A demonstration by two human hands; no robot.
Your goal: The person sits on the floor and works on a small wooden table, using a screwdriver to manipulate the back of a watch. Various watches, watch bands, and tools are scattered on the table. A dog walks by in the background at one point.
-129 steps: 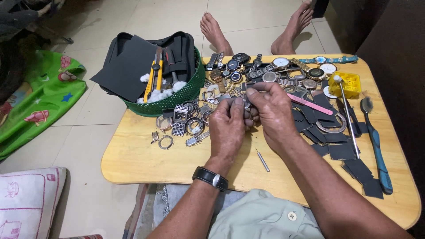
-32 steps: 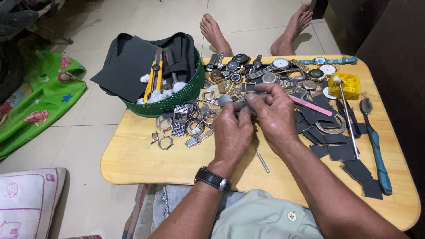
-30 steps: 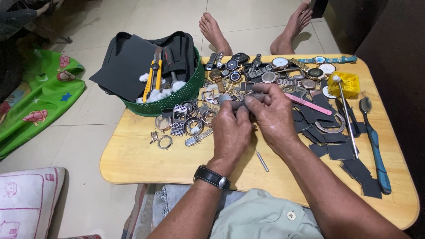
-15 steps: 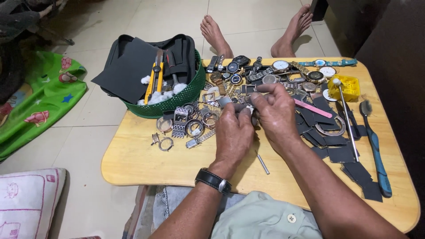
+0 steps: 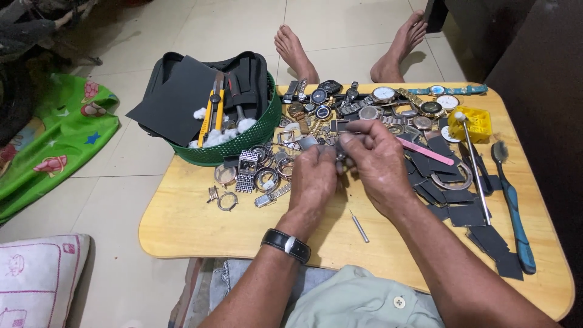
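Left hand point(image 5: 313, 176) and right hand point(image 5: 379, 161) meet above the middle of the wooden table point(image 5: 194, 222), both pinched shut on a small metal watch part point(image 5: 341, 155) held between the fingertips. Watches and cases crowd the far side beside the green basket point(image 5: 243, 140). Bare tabletop lies along the near edge around a loose pin point(image 5: 359, 226).

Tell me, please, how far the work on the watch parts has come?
Done: cannot tell; no finished piece stands apart. In hand: the left hand and right hand pinch a small dark metal watch part above the wooden table. Left: a pile of loose metal watch cases and bracelets and a row of whole wristwatches lie untouched.
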